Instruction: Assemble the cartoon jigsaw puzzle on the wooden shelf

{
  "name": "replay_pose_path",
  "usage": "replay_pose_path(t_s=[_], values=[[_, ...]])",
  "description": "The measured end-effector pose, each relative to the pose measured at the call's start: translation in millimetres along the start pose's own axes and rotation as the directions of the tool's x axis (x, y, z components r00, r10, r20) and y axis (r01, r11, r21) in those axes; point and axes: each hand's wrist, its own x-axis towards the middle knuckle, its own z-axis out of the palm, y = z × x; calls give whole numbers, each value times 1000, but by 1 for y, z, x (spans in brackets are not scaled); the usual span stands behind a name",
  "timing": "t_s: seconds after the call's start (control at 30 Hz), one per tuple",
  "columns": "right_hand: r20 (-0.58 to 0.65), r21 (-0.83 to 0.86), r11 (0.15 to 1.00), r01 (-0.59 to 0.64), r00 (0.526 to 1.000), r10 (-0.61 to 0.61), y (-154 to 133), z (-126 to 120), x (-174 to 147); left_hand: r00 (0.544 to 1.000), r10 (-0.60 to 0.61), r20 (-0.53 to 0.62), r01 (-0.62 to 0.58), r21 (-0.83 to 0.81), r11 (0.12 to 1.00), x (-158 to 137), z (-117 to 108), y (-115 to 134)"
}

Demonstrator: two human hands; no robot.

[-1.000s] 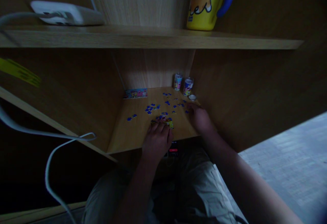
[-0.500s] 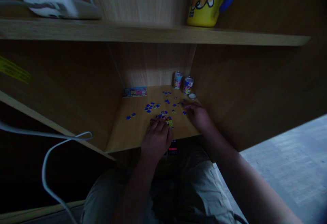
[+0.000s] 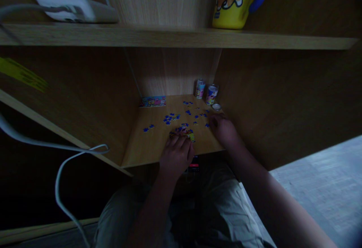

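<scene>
A partly joined jigsaw puzzle (image 3: 185,131) with a colourful cartoon picture lies near the front of the wooden board. My left hand (image 3: 175,154) rests on its near edge, fingers laid flat and covering part of it. Farther right, my right hand (image 3: 225,130) is low over the board with its fingers curled together; whatever they may hold is hidden. Close to those fingertips lies a loose blue puzzle piece (image 3: 207,125). More blue pieces form a cluster (image 3: 169,119) left of centre, and several others are scattered behind the joined part.
Two printed cans (image 3: 200,89) stand at the back right, with a round lid (image 3: 216,107) in front. A picture strip (image 3: 153,101) is at the back left. Above runs a shelf (image 3: 169,36) bearing a yellow mug (image 3: 230,6) and a white device (image 3: 77,9). A pale cable (image 3: 58,182) hangs left.
The whole view has shifted slightly, moving things a little to the right. My right hand's fingers look more curled in. My left hand stays on the joined puzzle.
</scene>
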Motion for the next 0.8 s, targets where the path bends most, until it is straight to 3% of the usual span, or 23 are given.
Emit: replay_pose_path(t_s=[0.13,0.43,0.53,0.63,0.8], values=[[-4,-22,999,32,999,-32,0,2,0,1000,28,13,-28,-1,1000,-1,-2,0],[-32,-52,997,-57,998,55,-7,-3,-3,998,38,40,-38,-8,999,-3,0,0],[-48,25,998,64,997,-62,-10,-4,-4,998,41,38,-41,-2,999,-3,0,0],[20,113,971,209,977,-213,-11,-2,-5,999,40,27,-40,7,999,-2,-1,2],[41,91,970,226,972,-230,-9,6,-4,999,30,26,-30,2,1000,-2,-2,2]])
